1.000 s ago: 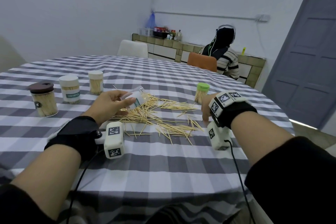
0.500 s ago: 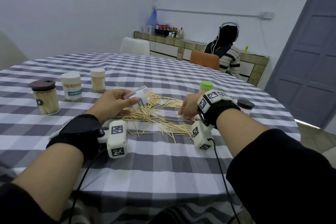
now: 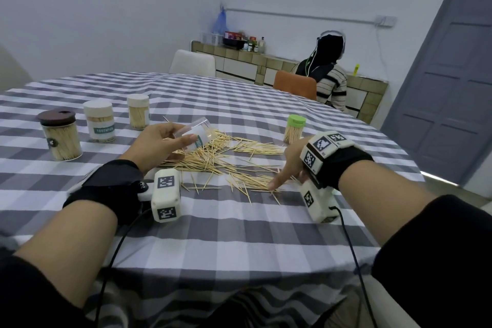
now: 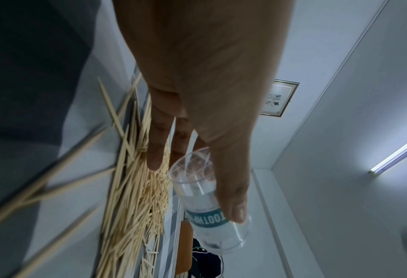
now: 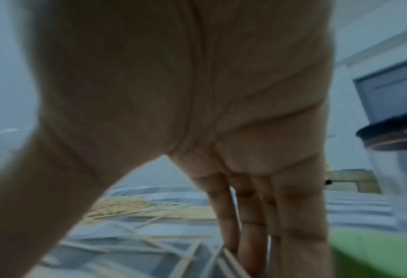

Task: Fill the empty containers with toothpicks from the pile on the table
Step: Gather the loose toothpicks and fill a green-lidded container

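The walls were pale blue-white. A grey door stood at right. A white chair and an orange chair were behind the checked desk. A tube lamp was lit.

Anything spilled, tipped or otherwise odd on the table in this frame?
Loose toothpicks lie scattered over the checked tablecloth, as the task expects. The left hand holds a clear lidless container tilted on its side above them. The filled jars stand upright; nothing looks damaged.
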